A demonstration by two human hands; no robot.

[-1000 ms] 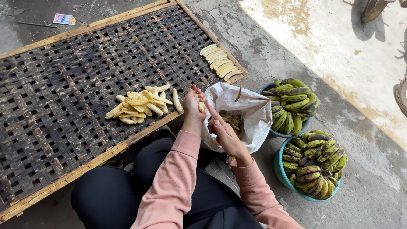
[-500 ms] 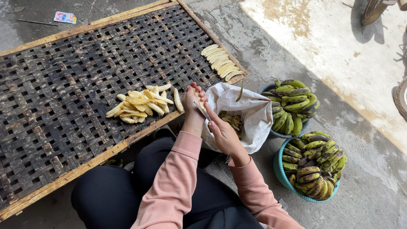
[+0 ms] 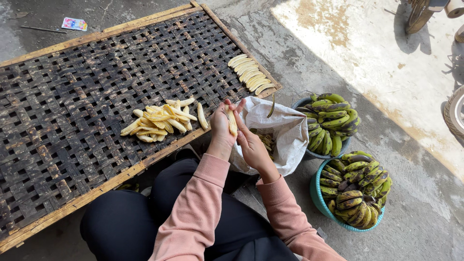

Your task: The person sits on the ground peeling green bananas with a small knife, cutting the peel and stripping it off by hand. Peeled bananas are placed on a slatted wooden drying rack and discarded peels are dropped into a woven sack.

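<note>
Judging from left to right, a fair share of the work looks done but most is left. On the woven drying rack (image 3: 72,111) a loose heap of peeled banana pieces (image 3: 159,121) lies near the front edge, and a neat row of peeled slices (image 3: 250,73) sits at the rack's far right corner; most of the weave is bare.

The left hand (image 3: 221,126) is curled around a peeled banana (image 3: 232,122), held upright between thumb and fingers just off the rack's edge. The right hand (image 3: 251,147) is half closed beside it, fingertips touching the fruit's lower end; what else it holds I cannot tell.

Behind the hands a white sack (image 3: 282,128) gapes open with peel inside. Further right, two basins (image 3: 316,195) are piled with unpeeled green bananas (image 3: 355,186).
</note>
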